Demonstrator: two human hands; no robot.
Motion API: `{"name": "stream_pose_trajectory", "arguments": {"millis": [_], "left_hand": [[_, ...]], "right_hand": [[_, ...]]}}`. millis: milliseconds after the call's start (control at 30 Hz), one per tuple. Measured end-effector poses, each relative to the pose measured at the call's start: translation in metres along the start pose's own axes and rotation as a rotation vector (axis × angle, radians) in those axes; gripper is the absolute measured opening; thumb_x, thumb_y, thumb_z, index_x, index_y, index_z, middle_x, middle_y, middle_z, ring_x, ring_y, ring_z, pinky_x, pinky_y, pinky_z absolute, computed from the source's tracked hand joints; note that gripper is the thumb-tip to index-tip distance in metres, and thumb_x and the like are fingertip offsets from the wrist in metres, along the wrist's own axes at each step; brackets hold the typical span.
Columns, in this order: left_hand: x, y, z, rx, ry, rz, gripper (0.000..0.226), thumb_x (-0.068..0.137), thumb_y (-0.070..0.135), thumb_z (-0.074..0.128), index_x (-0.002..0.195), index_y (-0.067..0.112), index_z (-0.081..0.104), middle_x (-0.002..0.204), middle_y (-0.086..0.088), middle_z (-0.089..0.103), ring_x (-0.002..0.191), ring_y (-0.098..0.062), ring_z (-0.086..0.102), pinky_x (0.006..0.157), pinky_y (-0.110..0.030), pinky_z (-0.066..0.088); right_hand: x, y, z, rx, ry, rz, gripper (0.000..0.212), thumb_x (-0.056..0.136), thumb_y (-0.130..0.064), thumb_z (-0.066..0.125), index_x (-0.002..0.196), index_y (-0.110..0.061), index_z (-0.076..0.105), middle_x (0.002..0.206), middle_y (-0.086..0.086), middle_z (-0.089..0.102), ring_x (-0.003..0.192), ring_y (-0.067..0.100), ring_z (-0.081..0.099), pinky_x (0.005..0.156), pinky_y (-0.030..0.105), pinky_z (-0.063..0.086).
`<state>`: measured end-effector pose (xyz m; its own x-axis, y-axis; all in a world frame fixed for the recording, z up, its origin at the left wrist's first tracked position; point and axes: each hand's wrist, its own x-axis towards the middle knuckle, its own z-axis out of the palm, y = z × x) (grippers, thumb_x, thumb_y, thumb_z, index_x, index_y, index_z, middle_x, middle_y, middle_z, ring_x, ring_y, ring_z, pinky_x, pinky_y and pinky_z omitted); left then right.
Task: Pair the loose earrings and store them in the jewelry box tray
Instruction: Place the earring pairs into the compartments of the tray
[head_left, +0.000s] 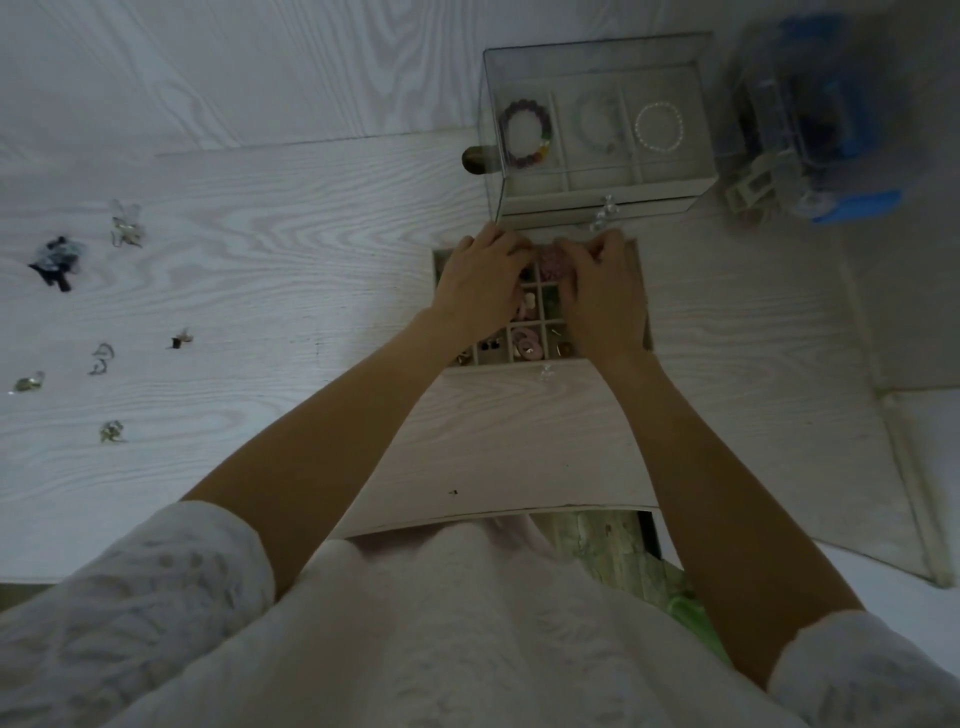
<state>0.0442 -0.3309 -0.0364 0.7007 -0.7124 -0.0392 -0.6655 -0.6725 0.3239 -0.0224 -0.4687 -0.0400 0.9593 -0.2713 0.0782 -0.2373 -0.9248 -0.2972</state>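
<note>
The jewelry tray (640, 291), a beige drawer split into small square compartments, lies pulled out in front of the jewelry box (597, 202). Both hands hover over its far end. My left hand (480, 280) bends its fingers down into the tray, with the tips hidden. My right hand (602, 291) curls its fingers and thumb at a pink earring (551, 260) that sits between the two hands. Pink, white and dark earrings fill other compartments (527, 345). Several loose earrings lie far left on the table: a dark one (56, 260), a clear one (125, 223), and small ones (182, 339).
The glass-lidded jewelry box holds three bracelets (525, 132) in its top layer. A blue and clear plastic container (810, 114) stands to its right. The white wood-grain table (291, 218) ends near my body; a floor mat edge (904, 467) shows at right.
</note>
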Motion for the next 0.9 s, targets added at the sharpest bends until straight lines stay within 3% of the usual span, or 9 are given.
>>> {"name": "stream_pose_trajectory", "arguments": {"millis": [100, 167, 233, 300, 400, 500, 600, 767, 900], "left_hand": [[-0.012, -0.002, -0.006, -0.169, 0.157, -0.041, 0.030, 0.085, 0.017, 0.048, 0.111, 0.011, 0.062, 0.110, -0.008, 0.065, 0.101, -0.029, 0.054, 0.084, -0.042, 0.046], [-0.032, -0.004, -0.018, -0.284, 0.341, -0.134, 0.023, 0.088, 0.024, 0.047, 0.101, 0.014, 0.064, 0.094, -0.003, 0.068, 0.086, -0.022, 0.058, 0.072, -0.033, 0.048], [-0.061, -0.008, -0.033, -0.324, 0.511, -0.191, 0.018, 0.088, 0.025, 0.049, 0.093, 0.016, 0.063, 0.082, 0.002, 0.067, 0.074, -0.016, 0.059, 0.063, -0.028, 0.046], [-0.102, -0.024, -0.045, -0.247, 0.577, -0.247, 0.015, 0.088, 0.025, 0.051, 0.091, 0.017, 0.064, 0.076, 0.004, 0.066, 0.068, -0.013, 0.059, 0.060, -0.026, 0.044], [-0.165, -0.065, -0.047, -0.130, 0.448, -0.395, 0.018, 0.085, 0.029, 0.053, 0.094, 0.018, 0.065, 0.078, 0.006, 0.068, 0.070, -0.017, 0.060, 0.061, -0.025, 0.042], [-0.228, -0.113, -0.046, -0.145, 0.262, -0.654, 0.024, 0.085, 0.028, 0.058, 0.107, 0.019, 0.062, 0.097, 0.003, 0.069, 0.091, -0.022, 0.058, 0.070, -0.028, 0.043], [-0.278, -0.150, -0.049, -0.209, 0.275, -0.868, 0.030, 0.085, 0.025, 0.060, 0.114, 0.018, 0.059, 0.109, -0.002, 0.064, 0.100, -0.025, 0.053, 0.079, -0.035, 0.045], [-0.321, -0.211, -0.051, -0.272, 0.392, -1.058, 0.038, 0.083, 0.025, 0.064, 0.119, 0.017, 0.056, 0.118, -0.007, 0.059, 0.105, -0.026, 0.051, 0.083, -0.034, 0.043], [-0.313, -0.246, -0.056, -0.188, 0.356, -0.980, 0.041, 0.084, 0.034, 0.064, 0.119, 0.015, 0.057, 0.119, -0.009, 0.059, 0.107, -0.028, 0.049, 0.083, -0.035, 0.043]], "right_hand": [[-0.003, -0.010, -0.009, 0.053, 0.136, -0.076, 0.024, 0.089, -0.015, 0.048, 0.109, -0.011, 0.062, 0.102, 0.018, 0.058, 0.092, 0.032, 0.055, 0.074, 0.031, 0.040], [-0.008, -0.027, -0.016, 0.066, 0.213, -0.176, 0.020, 0.089, -0.015, 0.048, 0.101, -0.011, 0.064, 0.095, 0.014, 0.061, 0.089, 0.031, 0.057, 0.076, 0.028, 0.036], [-0.012, -0.048, -0.021, 0.033, 0.187, -0.294, 0.020, 0.089, -0.016, 0.046, 0.096, -0.013, 0.064, 0.091, 0.010, 0.064, 0.086, 0.029, 0.056, 0.076, 0.031, 0.038], [-0.013, -0.082, -0.018, 0.016, 0.085, -0.430, 0.021, 0.088, -0.017, 0.046, 0.096, -0.013, 0.065, 0.089, 0.007, 0.066, 0.084, 0.028, 0.058, 0.075, 0.034, 0.040], [-0.016, -0.137, -0.003, 0.028, -0.207, -0.580, 0.023, 0.089, -0.014, 0.046, 0.104, -0.012, 0.064, 0.093, 0.010, 0.067, 0.087, 0.030, 0.061, 0.072, 0.035, 0.046], [-0.018, -0.192, 0.024, 0.085, -0.438, -0.645, 0.025, 0.091, -0.013, 0.047, 0.112, -0.014, 0.061, 0.104, 0.009, 0.063, 0.094, 0.028, 0.058, 0.071, 0.032, 0.046], [-0.017, -0.241, 0.052, 0.240, -0.571, -0.585, 0.027, 0.091, -0.016, 0.052, 0.117, -0.016, 0.059, 0.115, 0.006, 0.058, 0.100, 0.023, 0.056, 0.080, 0.033, 0.048], [-0.012, -0.314, 0.098, 0.237, -0.587, -0.537, 0.033, 0.088, -0.020, 0.057, 0.121, -0.016, 0.056, 0.124, 0.009, 0.051, 0.114, 0.027, 0.043, 0.092, 0.033, 0.040], [0.000, -0.349, 0.121, 0.194, -0.525, -0.564, 0.032, 0.088, -0.020, 0.056, 0.119, -0.015, 0.057, 0.122, 0.009, 0.054, 0.114, 0.027, 0.043, 0.097, 0.033, 0.036]]}}
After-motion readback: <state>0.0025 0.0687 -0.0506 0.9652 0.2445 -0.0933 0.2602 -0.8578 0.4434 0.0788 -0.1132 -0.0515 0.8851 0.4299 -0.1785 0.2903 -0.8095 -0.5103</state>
